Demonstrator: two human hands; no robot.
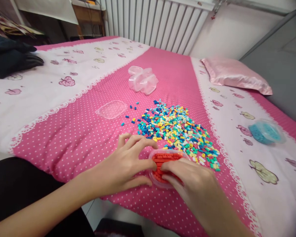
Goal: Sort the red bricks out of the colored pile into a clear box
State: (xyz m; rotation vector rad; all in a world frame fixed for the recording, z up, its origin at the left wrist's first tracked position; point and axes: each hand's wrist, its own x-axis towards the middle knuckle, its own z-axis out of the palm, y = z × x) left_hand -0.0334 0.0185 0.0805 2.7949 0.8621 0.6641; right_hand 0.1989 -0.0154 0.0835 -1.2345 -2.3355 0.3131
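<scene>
A clear plastic container (pixel 151 177) packed with small red toy bricks (pixel 160 160) sits near the bed's front edge. My left hand (pixel 130 161) is at its left side, fingers spread, with fingertips at the rim. My right hand (pixel 191 172) reaches in from the right, its thumb and fingers bent together on the red bricks, hiding part of them. Just beyond lies a loose pile of small multicoloured bricks (pixel 177 128), with several strays on its left.
A clear lid (pixel 112 109) lies left of the pile, and stacked clear containers (pixel 143 80) stand behind it. At right is a container of blue pieces (pixel 265 132). A pink pillow (pixel 236 76), a radiator (pixel 150 23) and dark clothing (pixel 12 56) border the bed.
</scene>
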